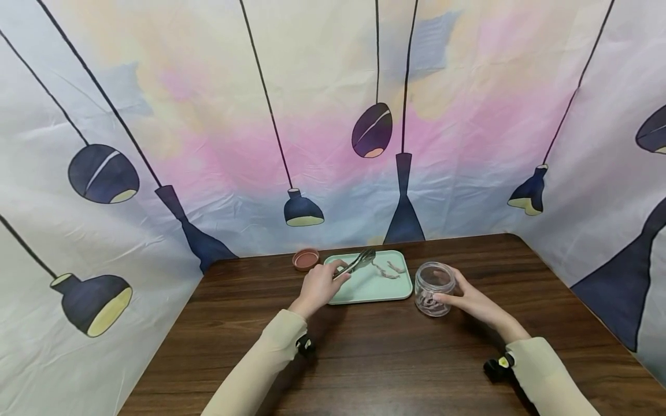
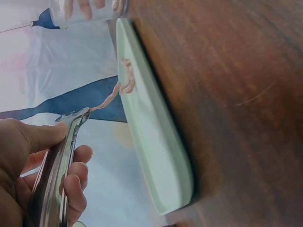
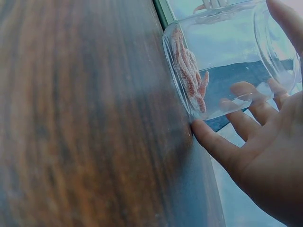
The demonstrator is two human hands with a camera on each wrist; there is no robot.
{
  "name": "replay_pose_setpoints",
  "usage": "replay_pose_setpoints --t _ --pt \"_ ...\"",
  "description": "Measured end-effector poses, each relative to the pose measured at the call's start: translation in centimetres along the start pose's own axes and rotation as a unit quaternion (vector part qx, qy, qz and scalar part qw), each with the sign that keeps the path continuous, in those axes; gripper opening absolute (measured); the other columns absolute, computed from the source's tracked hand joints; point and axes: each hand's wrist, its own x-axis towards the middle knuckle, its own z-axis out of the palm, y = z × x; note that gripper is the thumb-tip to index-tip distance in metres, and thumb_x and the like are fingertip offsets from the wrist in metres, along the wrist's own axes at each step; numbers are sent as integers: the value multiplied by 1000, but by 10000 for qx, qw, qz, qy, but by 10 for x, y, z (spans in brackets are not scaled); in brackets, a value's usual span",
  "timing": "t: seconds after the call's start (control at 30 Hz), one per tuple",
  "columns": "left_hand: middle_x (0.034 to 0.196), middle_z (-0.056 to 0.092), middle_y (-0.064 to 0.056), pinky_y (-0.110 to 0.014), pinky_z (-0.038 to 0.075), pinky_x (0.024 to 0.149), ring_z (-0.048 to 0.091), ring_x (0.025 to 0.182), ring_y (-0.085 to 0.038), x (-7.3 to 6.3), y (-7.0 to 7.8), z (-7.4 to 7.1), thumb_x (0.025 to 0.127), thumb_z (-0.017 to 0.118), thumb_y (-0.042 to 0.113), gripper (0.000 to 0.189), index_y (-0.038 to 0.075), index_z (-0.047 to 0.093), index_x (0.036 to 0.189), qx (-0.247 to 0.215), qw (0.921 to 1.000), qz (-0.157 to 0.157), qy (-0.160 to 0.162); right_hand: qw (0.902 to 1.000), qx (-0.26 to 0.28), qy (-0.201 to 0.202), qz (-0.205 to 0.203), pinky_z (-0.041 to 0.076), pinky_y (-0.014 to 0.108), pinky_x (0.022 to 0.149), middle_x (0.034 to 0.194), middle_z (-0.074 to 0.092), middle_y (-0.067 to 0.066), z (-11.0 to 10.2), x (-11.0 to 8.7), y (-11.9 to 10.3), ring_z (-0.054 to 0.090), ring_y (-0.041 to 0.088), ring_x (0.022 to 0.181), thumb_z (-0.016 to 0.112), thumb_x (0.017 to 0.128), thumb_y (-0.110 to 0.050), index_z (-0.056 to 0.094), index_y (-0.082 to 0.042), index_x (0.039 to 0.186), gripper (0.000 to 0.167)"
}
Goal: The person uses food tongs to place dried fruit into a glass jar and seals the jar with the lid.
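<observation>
In the head view, the left hand (image 1: 318, 284) has its grip closed round metal tongs (image 1: 359, 263) above a pale green tray (image 1: 359, 293), which lies along the middle of the tabletop's (image 1: 385, 358) far edge. Thin strips (image 1: 386, 273) show at the tray's right end. A reddish-brown lid (image 1: 306, 260) sits toward the far left corner, just beside the tray. The right hand (image 1: 470, 297) grasps an upright glass jar (image 1: 435, 283), near the tray's right edge. In the left wrist view, one strip stretches from the tongs' tips to the tray's rim. In the right wrist view, pinkish pieces (image 3: 189, 73) lie at the jar's bottom, which meets the tabletop; thumb and fingers spread around its side.
</observation>
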Motion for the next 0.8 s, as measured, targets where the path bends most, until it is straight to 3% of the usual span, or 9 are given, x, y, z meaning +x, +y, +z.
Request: replay_pose_setpoints --t 0.13,0.27,0.5,0.8 --pt "84 72 -4 -30 45 52 62 62 -13 6 2 -8 98 69 29 29 12 71 121 55 10000 -40 45 10000 6 5 -7 24 71 106 159 27 22 0 -1 0 17 46 147 68 99 -26 14 -16 161 82" --pt "80 70 -4 -30 40 49 56 55 -14 12 4 -17 99 67 32 32 13 70 125 79 9999 -46 84 10000 -24 -1 -45 24 71 106 159 27 22 0 -2 0 17 47 147 67 99 -25 13 -14 161 83" --pt "96 74 -8 -30 41 51 53 52 -11 22 6 -30 99 67 29 32 12 69 126 141 9994 8 319 10000 11 10 0 25 69 107 159 28 21 0 -1 1 19 45 147 68 99 -26 14 -16 161 83" --pt "86 72 -4 -31 38 45 52 52 -13 26 8 -42 99 68 32 29 16 70 123 6 9983 -228 533 10000 14 -18 -14 25 69 106 159 28 21 1 0 1 19 45 147 68 99 -26 13 -15 161 84"
